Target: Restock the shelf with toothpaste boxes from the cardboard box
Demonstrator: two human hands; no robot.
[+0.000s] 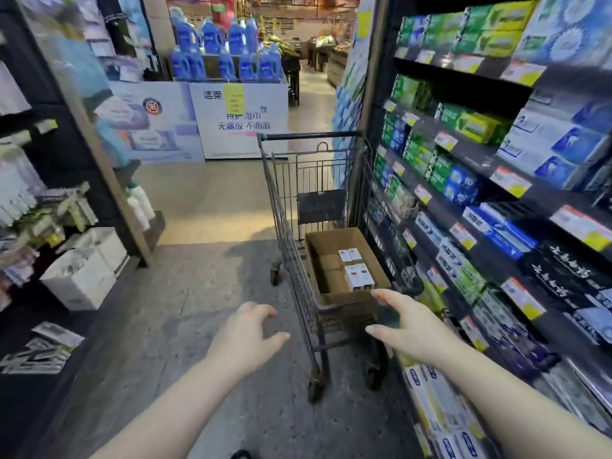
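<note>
Toothpaste boxes (356, 270), white with red panels, lie in a few packs against the right wall of the open cardboard box (331, 240), which sits in the basket of a wire shopping cart (288, 207). The cart stands on the floor (205, 293) just beside the shelf (477, 160) of stocked toothpaste on the right. Left hand (246, 336) hovers near the cart's left side, fingers loosely spread and holding nothing. Right hand (410, 326) reaches over the cart's near end, fingers and thumb spread wide, also holding nothing.
</note>
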